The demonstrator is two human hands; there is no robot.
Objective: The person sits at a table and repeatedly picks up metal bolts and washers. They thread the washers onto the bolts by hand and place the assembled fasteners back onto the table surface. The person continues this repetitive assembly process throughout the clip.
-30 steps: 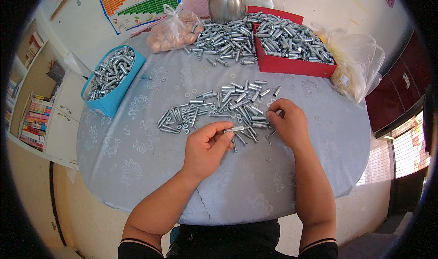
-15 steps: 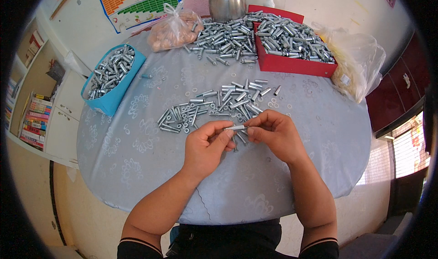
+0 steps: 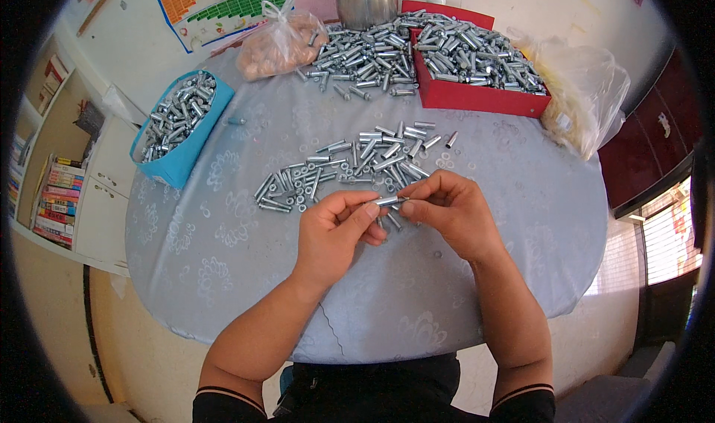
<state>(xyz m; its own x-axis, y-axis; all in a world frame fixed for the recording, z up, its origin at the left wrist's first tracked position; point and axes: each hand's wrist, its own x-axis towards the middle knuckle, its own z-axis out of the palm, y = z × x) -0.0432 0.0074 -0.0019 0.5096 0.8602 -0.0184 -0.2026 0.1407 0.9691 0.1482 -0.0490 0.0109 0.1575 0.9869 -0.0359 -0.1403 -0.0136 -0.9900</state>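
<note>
Between my hands, over the near side of the loose parts, lies a silver expansion bolt [image 3: 388, 200], roughly level. My left hand [image 3: 334, 231] pinches its left end between thumb and fingers. The fingertips of my right hand [image 3: 451, 216] close on its right end, partly hiding it. Just beyond my hands spreads a loose group of metal sleeves [image 3: 391, 151], with bolts [image 3: 265, 188] and nuts [image 3: 299, 188] at its left. Another bolt [image 3: 394, 221] lies beneath my hands, partly covered.
A blue bin [image 3: 170, 162] of bolts stands left, a red box [image 3: 484, 103] of bolts back right. Between them are a bolt heap [image 3: 365, 54], a tied bag [image 3: 277, 47] and a steel pot [image 3: 366, 2]. A clear plastic bag [image 3: 588, 88] sits far right.
Both hands have risen slightly with the bolt, which now tilts a little, its right end higher. The whole view has shifted slightly.
</note>
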